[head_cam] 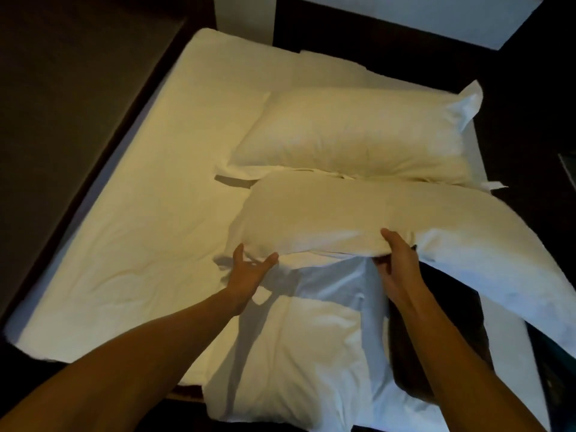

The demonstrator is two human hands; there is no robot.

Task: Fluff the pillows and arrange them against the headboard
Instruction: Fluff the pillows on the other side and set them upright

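Observation:
Two white pillows lie on the bed. The far pillow (352, 135) rests flat near the right side of the mattress. The near pillow (358, 213) lies just in front of it, its right end drooping over the bed's edge. My right hand (396, 263) grips the near pillow's front edge, thumb on top and fingers under it. My left hand (249, 269) is open, palm up, at the pillow's front left corner, its fingertips touching the flap of the case. A dark headboard (74, 98) runs along the left side of the view.
A white fitted sheet covers the mattress (149, 188). A folded white duvet (305, 338) lies bunched below my hands at the near edge. Dark floor and furniture surround the bed, with a pale panel (246, 17) at the top.

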